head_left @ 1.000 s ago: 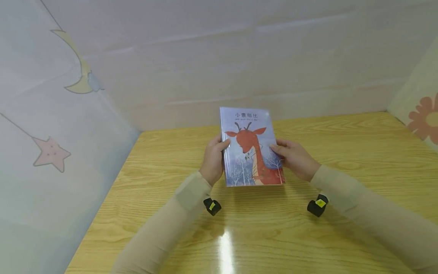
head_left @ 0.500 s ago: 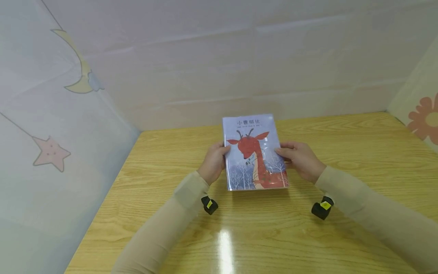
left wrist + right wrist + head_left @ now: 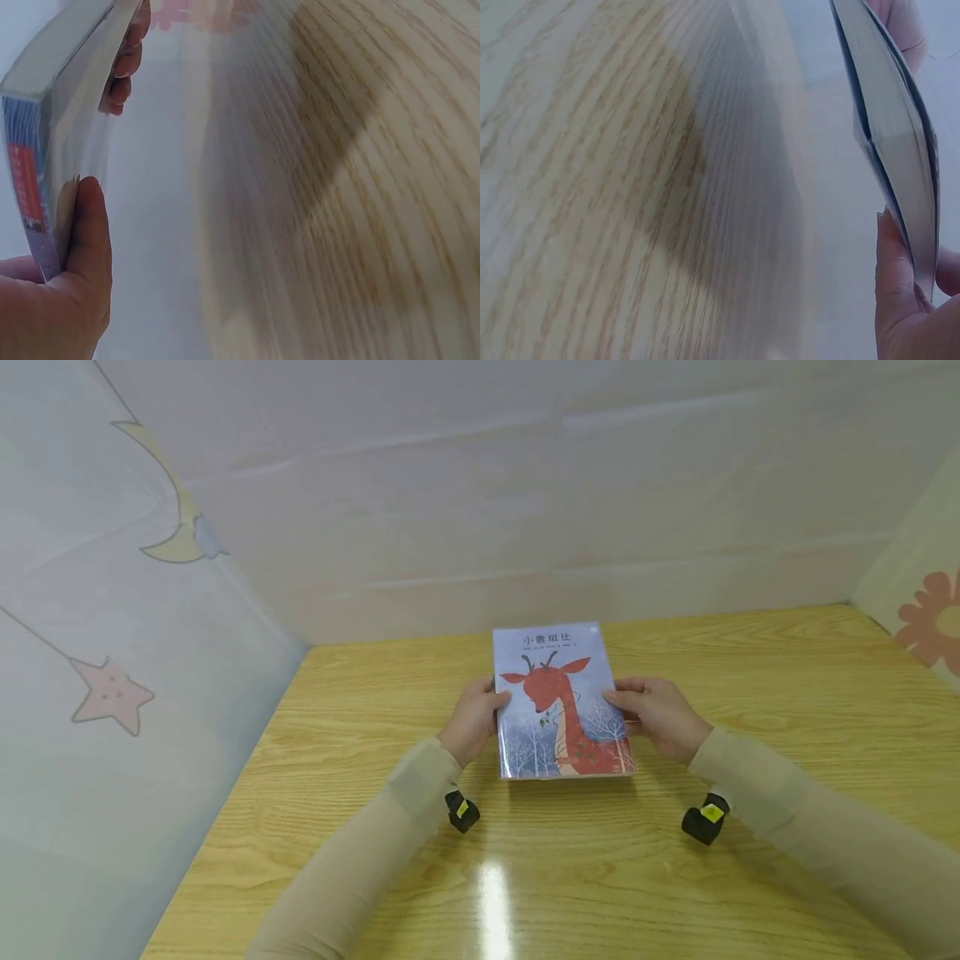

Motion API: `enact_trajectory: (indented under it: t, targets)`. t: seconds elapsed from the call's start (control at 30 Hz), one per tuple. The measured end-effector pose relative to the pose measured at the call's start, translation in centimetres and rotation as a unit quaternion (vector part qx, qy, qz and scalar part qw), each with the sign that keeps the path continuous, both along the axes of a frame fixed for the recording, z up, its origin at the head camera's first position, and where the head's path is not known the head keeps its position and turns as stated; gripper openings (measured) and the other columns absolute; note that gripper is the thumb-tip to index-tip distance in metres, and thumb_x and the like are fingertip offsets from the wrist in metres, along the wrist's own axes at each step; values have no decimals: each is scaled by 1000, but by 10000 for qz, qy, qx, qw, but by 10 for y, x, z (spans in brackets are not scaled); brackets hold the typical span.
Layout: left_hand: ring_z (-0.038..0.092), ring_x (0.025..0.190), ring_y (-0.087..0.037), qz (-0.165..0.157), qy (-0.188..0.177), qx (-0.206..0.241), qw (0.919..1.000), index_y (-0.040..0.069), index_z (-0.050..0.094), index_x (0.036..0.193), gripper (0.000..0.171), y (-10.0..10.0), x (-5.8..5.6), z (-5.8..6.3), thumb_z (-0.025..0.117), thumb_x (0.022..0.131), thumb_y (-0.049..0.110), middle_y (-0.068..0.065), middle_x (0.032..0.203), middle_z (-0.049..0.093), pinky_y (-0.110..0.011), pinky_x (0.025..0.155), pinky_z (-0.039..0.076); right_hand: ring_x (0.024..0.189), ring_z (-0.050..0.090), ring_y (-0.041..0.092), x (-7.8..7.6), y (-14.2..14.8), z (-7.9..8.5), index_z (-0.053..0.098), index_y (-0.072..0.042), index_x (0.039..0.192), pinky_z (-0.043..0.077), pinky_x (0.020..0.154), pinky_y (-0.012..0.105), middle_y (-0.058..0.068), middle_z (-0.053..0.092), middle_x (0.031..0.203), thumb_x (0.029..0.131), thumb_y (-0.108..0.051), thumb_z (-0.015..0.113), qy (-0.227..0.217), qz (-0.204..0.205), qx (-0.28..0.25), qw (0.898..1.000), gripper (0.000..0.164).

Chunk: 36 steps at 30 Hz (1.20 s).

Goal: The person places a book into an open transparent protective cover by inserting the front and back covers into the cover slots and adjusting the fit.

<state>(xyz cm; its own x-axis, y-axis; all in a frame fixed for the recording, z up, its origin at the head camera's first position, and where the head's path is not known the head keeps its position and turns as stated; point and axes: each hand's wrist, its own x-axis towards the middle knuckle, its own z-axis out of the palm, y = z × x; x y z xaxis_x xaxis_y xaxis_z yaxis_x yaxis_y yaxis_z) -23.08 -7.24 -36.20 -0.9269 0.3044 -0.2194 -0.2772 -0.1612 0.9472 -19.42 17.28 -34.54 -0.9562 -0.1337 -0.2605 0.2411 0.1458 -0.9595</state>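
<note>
A picture book [image 3: 551, 727] with a red deer on a pale blue cover is held up over the wooden table, its front toward the head camera. My left hand [image 3: 471, 722] grips the spine side, thumb on the cover. On the opposite side my right hand [image 3: 666, 717] pinches the book's edge between thumb and fingers. The left wrist view shows the book's blue and red spine [image 3: 26, 180] beside my left hand [image 3: 56, 300]. Closed page edges [image 3: 900, 142] appear in the right wrist view above my right hand [image 3: 911, 322].
The wood-grain table [image 3: 337, 735] meets a pale wall sheet [image 3: 487, 502] at the back. A moon [image 3: 180, 531] and a pink star [image 3: 112, 696] decorate the left wall, a flower [image 3: 933, 618] the right. Black wrist cameras [image 3: 462, 812] hang below the sleeves.
Both hands have moved the book lower in the head view and slightly to the right. Most of this shift came in the first half second. Both hands keep their hold.
</note>
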Motion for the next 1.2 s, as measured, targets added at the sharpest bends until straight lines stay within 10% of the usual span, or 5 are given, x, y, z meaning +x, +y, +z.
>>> enact_trajectory:
  t: [1.2]
  targets:
    - [49,127,-31,158,-279,-432,9986,-9,35,145,48,8,-5,-21,39,97,-6,-20,143,46,-40,103,43,84,58,3,-5,6,-16,21,16,146,53,76,21,18,50,123,105,-14,41,-352,-97,367,9987,55]
